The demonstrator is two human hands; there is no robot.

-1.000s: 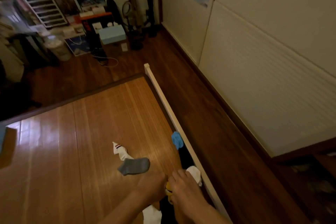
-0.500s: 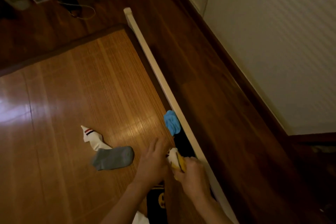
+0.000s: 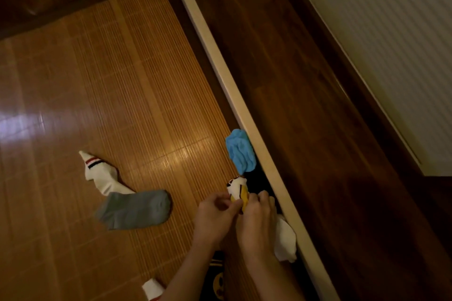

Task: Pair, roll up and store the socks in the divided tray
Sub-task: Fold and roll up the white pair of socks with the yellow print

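Both our left hand (image 3: 215, 215) and right hand (image 3: 256, 222) pinch the yellow-and-white sock roll (image 3: 236, 187) — if fingers (image 3: 265, 199) slacken, it may well unroll.

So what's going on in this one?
A person holds a white-and-yellow sock between both hands, the left hand and right hand pinching it. A grey sock overlaps a striped white sock lying loose on the bamboo mat. A bunched blue sock sits against the pale rail.

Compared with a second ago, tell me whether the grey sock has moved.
No. The grey sock still overlaps the lower end of the white striped sock on the bamboo mat.
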